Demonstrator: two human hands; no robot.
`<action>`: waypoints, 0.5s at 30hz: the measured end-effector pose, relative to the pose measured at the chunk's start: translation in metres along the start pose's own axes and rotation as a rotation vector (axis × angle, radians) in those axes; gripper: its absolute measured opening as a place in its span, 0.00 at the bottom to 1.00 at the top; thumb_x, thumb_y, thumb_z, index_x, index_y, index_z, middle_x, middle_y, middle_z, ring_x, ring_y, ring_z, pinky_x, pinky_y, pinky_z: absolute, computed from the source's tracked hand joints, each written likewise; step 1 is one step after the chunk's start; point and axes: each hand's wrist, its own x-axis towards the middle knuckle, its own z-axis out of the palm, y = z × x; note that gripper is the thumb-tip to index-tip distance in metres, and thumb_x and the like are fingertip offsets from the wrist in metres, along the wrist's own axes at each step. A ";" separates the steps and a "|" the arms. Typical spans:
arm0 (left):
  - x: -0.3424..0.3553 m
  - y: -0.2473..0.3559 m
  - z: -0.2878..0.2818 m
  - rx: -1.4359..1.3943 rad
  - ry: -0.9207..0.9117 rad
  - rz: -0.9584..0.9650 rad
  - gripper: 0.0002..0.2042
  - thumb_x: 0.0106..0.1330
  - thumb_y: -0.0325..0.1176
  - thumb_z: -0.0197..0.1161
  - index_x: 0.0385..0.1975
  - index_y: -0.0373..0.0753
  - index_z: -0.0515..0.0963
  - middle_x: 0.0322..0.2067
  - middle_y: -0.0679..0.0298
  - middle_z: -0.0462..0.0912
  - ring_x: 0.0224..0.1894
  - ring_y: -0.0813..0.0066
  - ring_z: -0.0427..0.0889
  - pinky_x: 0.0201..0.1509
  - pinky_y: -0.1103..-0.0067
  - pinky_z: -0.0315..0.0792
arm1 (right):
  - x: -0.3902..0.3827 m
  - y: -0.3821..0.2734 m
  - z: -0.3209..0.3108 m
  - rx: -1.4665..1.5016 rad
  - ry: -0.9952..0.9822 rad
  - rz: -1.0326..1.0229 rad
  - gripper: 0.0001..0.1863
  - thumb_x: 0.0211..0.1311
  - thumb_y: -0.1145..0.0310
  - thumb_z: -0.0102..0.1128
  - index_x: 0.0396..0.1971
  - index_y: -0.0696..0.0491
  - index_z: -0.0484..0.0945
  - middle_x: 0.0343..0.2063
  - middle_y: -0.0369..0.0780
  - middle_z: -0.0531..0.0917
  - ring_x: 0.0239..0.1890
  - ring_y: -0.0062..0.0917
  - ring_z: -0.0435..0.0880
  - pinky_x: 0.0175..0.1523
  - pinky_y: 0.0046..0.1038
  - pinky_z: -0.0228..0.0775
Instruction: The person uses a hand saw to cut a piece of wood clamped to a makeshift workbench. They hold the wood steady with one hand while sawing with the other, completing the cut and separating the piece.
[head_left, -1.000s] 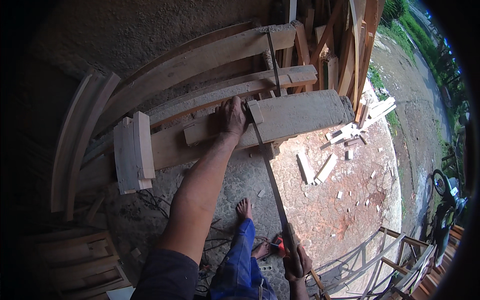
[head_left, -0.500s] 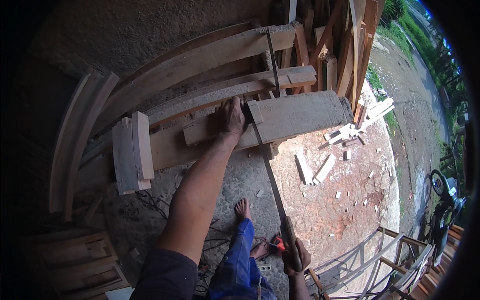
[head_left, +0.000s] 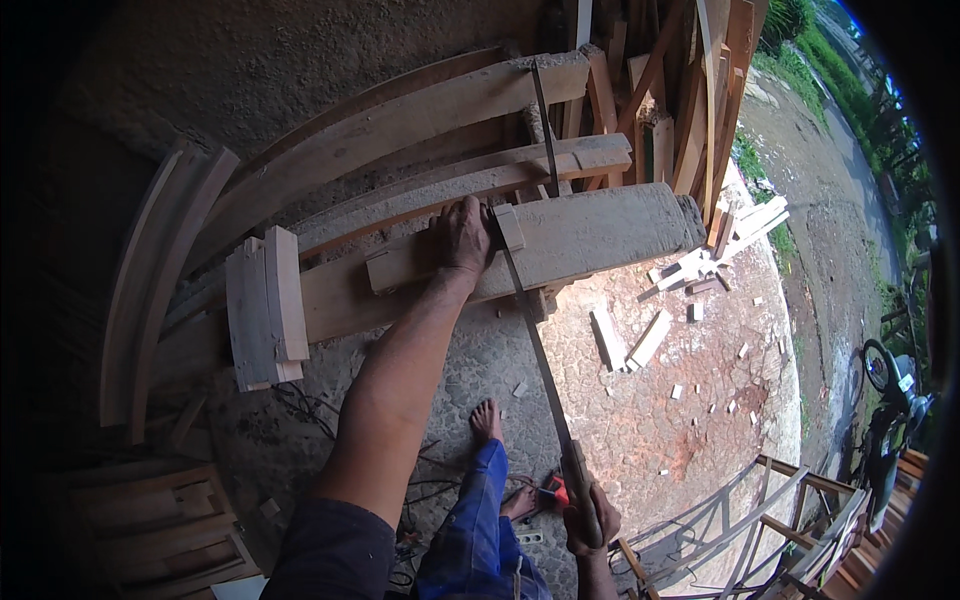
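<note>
My right hand [head_left: 592,518] grips the wooden handle of a handsaw [head_left: 538,345], low in the view. The saw's long narrow blade slants up and left to a short piece of wood [head_left: 400,264], with a small end of it showing right of the blade. That piece lies across a thick plank [head_left: 600,232]. With bent fingers, my left hand [head_left: 466,238] clasps the piece just left of the blade; its fingertips are partly hidden. Part of the cut is covered by the blade and hand.
Stacked short boards [head_left: 268,310] sit on the plank's left part. Longer beams [head_left: 400,120] lie behind, with another dark blade [head_left: 545,120] standing across them. Offcuts [head_left: 650,338] litter the floor at right. A wooden frame [head_left: 800,520] and a motorcycle [head_left: 895,400] are farther right. Cables lie near my feet.
The saw has shifted very slightly in my right hand's grip along its stroke. My left hand stays in place on the wood.
</note>
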 end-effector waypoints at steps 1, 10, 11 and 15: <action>-0.001 -0.004 0.000 0.004 0.004 0.014 0.10 0.59 0.39 0.61 0.34 0.42 0.74 0.35 0.59 0.83 0.45 0.56 0.80 0.47 0.61 0.70 | 0.001 -0.003 0.000 0.000 -0.014 0.027 0.30 0.54 0.66 0.71 0.56 0.60 0.74 0.42 0.49 0.86 0.38 0.37 0.89 0.40 0.33 0.81; 0.000 0.028 -0.030 -0.082 -0.166 -0.020 0.09 0.57 0.35 0.62 0.33 0.39 0.72 0.35 0.55 0.82 0.44 0.55 0.80 0.47 0.60 0.70 | 0.165 -0.033 0.064 0.185 0.046 0.033 0.31 0.57 0.69 0.69 0.61 0.55 0.71 0.45 0.48 0.85 0.43 0.30 0.87 0.46 0.28 0.77; 0.000 0.017 -0.022 -0.078 -0.098 0.006 0.09 0.58 0.36 0.61 0.34 0.40 0.73 0.34 0.56 0.82 0.43 0.55 0.80 0.46 0.60 0.70 | 0.127 -0.024 0.054 0.111 0.058 0.001 0.30 0.57 0.69 0.69 0.61 0.55 0.71 0.45 0.48 0.85 0.43 0.30 0.88 0.46 0.28 0.78; -0.001 0.009 -0.010 -0.023 -0.013 0.006 0.08 0.62 0.37 0.58 0.34 0.41 0.72 0.34 0.57 0.82 0.43 0.54 0.80 0.46 0.60 0.70 | 0.000 -0.008 -0.004 0.011 0.072 -0.008 0.25 0.60 0.58 0.64 0.52 0.60 0.77 0.35 0.49 0.86 0.30 0.36 0.88 0.32 0.31 0.78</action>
